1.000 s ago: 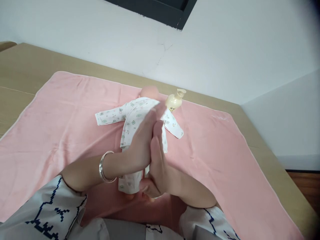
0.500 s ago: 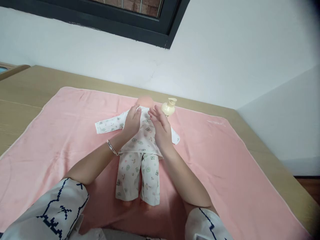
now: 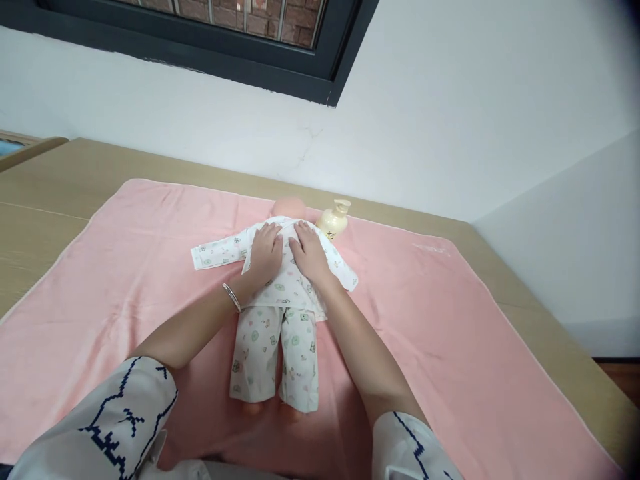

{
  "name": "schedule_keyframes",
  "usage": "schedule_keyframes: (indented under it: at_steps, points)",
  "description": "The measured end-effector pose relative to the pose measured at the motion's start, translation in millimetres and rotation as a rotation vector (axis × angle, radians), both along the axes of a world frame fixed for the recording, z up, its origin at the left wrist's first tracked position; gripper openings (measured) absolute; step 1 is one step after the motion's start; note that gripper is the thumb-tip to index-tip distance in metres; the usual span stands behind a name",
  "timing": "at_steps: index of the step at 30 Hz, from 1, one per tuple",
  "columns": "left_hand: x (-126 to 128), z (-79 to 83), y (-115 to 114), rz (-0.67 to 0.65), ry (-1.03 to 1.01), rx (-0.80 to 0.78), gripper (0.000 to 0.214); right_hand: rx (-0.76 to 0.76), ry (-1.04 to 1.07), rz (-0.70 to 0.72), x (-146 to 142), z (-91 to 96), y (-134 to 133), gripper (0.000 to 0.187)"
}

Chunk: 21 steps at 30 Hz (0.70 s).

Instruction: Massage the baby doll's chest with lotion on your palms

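Lowered since the earlier frame, where they tilted above the clothing, the left hand (image 3: pixel 267 253) and the right hand (image 3: pixel 311 253) now rest flat, side by side, on the upper shirt (image 3: pixel 285 290) of the doll (image 3: pixel 289 208). Their fingers are extended and grasp nothing. The doll lies mid-scene, head far, feet near.

Uneven pressure from the palms could shift the whole doll, since only loose cloth lies beneath it; dragging palms could also bunch the shirt. The pump bottle (image 3: pixel 334 221), upright just right of the head, could topple if the right hand swung far and right.

Behind everything, a white wall (image 3: pixel 425 100) shows fine cracks. Against it stands a wooden table (image 3: pixel 45 180), largely covered by a pink blanket (image 3: pixel 425 320), creased at left. Far and left, a dark window frame (image 3: pixel 320 90) borders bars and brickwork.
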<state>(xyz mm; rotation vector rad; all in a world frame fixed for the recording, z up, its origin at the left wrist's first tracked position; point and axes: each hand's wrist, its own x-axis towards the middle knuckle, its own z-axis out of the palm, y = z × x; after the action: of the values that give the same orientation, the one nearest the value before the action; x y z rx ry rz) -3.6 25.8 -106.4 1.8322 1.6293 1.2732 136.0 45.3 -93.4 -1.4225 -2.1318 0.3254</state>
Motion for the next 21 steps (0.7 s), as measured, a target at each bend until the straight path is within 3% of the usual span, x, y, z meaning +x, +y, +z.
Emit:
schedule_keyframes:
  at_steps: [5,9,13,17,21]
  points:
    - [-8,1.0,6,0.012,-0.022,0.059,0.044,0.052,-0.243,0.103,-15,10.5,-25,0.052]
    - [-12,-3.1,12,0.068,-0.012,0.100,0.043,0.004,-0.288,-0.006,-26,17.0,-45,0.053]
    - [-10,-8.3,15,0.076,0.068,0.142,0.040,-0.063,-0.233,-0.033,-20,18.0,-31,0.054]
    - [-9,-12.5,17,0.066,0.095,0.176,0.039,-0.053,-0.260,0.102,-8,17.3,-7,0.059]
    - [-10,-17.5,19,0.088,0.075,0.170,0.041,0.015,-0.359,0.096,-12,20.4,-26,0.056]
